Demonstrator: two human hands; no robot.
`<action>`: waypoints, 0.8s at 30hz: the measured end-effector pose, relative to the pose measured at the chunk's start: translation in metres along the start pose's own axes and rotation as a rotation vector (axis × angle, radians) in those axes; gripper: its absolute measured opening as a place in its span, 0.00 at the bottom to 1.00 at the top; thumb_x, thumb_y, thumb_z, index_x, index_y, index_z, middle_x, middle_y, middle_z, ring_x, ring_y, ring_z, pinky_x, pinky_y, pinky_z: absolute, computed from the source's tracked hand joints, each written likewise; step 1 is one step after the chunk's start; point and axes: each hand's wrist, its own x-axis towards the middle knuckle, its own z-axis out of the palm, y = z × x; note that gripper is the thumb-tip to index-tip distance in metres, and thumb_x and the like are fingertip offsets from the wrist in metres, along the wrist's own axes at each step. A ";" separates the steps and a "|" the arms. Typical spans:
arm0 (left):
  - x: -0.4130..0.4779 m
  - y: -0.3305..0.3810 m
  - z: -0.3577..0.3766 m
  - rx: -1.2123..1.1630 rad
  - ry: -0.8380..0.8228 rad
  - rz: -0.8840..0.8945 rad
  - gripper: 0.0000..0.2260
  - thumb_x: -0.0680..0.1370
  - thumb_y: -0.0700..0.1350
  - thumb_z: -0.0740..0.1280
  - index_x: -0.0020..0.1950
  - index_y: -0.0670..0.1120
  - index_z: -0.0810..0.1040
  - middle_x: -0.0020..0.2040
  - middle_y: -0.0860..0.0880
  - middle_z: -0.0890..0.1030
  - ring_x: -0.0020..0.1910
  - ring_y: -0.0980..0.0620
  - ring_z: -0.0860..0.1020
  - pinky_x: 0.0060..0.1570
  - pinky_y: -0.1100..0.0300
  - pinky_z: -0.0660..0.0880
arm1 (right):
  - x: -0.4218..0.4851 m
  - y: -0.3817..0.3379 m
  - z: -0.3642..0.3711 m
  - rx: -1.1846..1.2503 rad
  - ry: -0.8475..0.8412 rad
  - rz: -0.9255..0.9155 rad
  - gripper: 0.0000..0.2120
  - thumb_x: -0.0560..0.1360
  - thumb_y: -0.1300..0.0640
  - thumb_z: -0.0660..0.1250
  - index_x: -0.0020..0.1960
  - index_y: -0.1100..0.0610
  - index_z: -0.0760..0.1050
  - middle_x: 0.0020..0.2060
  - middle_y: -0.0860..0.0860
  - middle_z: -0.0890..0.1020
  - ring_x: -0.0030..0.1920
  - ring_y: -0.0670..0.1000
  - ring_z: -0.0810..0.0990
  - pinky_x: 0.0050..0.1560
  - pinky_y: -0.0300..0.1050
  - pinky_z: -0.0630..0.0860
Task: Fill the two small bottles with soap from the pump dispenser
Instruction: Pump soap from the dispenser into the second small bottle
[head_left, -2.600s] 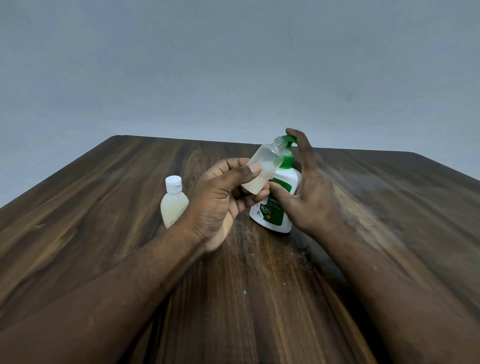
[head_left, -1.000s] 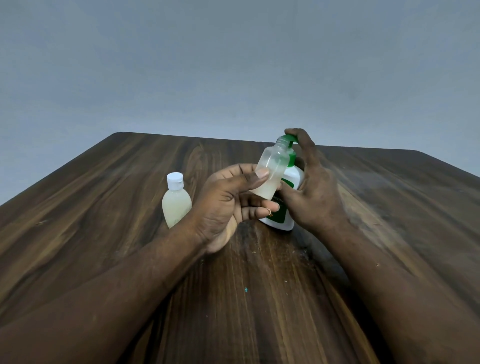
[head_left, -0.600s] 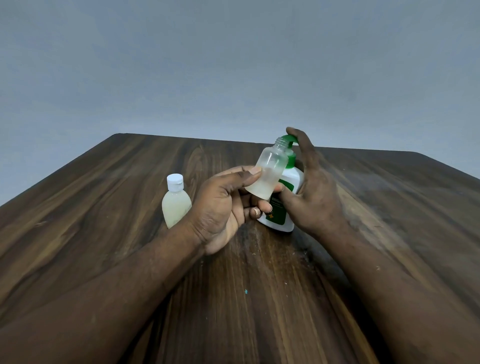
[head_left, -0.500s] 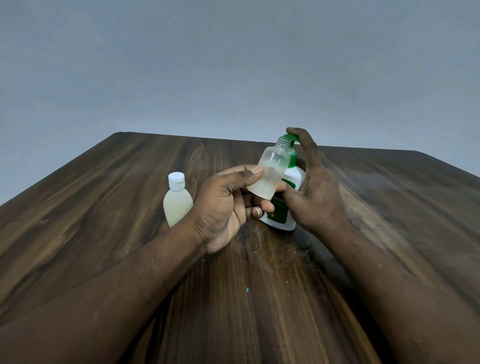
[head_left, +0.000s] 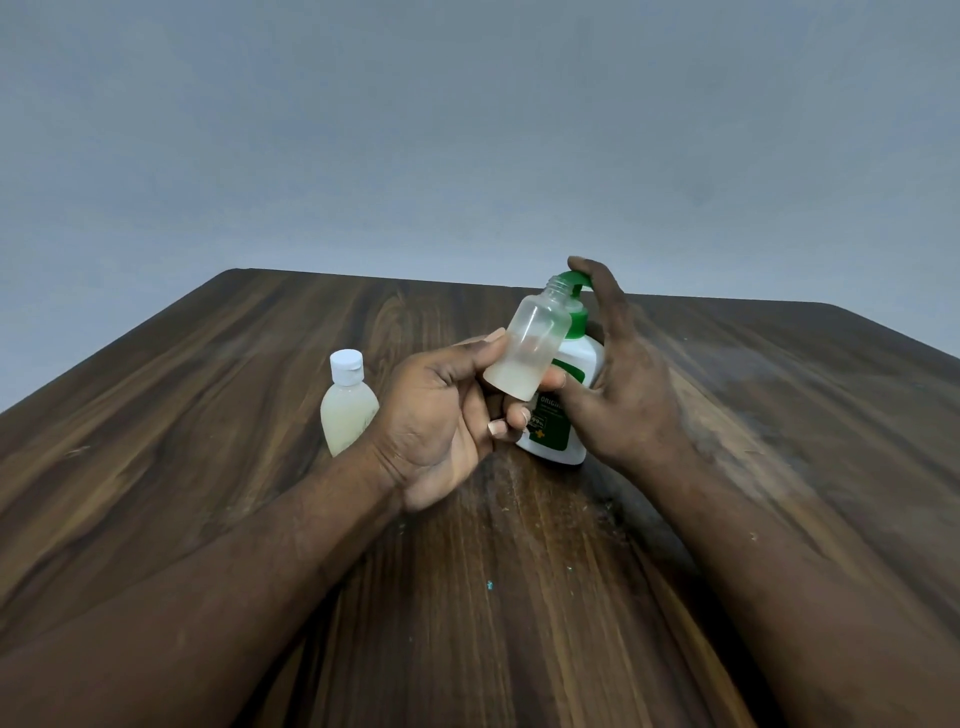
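Nearest the camera, two bare forearms are stretched forward over a dark wood-grain table (head_left: 208, 415), on which small pale specks are scattered. The left hand (head_left: 441, 415) is clamped on an uncapped clear bottle (head_left: 530, 348), which is pinched between the thumb on its left side and the fingers curled beneath and behind it. This bottle is tilted, with its threaded open neck raised against the green nozzle of the pump dispenser (head_left: 563, 405), and a shallow layer of pale soap is seen in its base. The right hand (head_left: 623, 395) is wrapped around the dispenser's right side, with the thumb laid across the green label and the index finger set on top of the pump head. The dispenser is stood upright on the table. Left of the left wrist, a capped small bottle (head_left: 347, 405) is stood upright, filled with pale yellowish soap. Behind the table's far edge, a plain grey wall (head_left: 467, 130) is seen.
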 end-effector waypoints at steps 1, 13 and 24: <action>0.000 -0.001 0.000 -0.001 0.009 -0.007 0.21 0.81 0.48 0.62 0.66 0.34 0.76 0.49 0.35 0.84 0.29 0.51 0.74 0.29 0.63 0.67 | 0.000 0.000 0.000 0.004 0.000 0.006 0.43 0.74 0.58 0.76 0.82 0.43 0.60 0.56 0.41 0.85 0.48 0.47 0.85 0.45 0.47 0.81; -0.001 0.000 0.002 0.043 0.023 0.042 0.30 0.79 0.52 0.67 0.73 0.32 0.71 0.50 0.36 0.84 0.32 0.50 0.75 0.27 0.65 0.71 | 0.000 0.003 0.000 0.001 -0.018 -0.041 0.43 0.74 0.59 0.76 0.84 0.49 0.59 0.54 0.32 0.80 0.49 0.45 0.83 0.43 0.32 0.77; -0.002 -0.004 -0.003 0.177 -0.021 0.069 0.25 0.77 0.53 0.71 0.65 0.36 0.78 0.52 0.38 0.86 0.34 0.49 0.83 0.30 0.63 0.78 | 0.001 0.000 0.001 -0.002 0.000 -0.007 0.38 0.70 0.57 0.73 0.78 0.45 0.64 0.54 0.36 0.83 0.43 0.50 0.85 0.41 0.51 0.81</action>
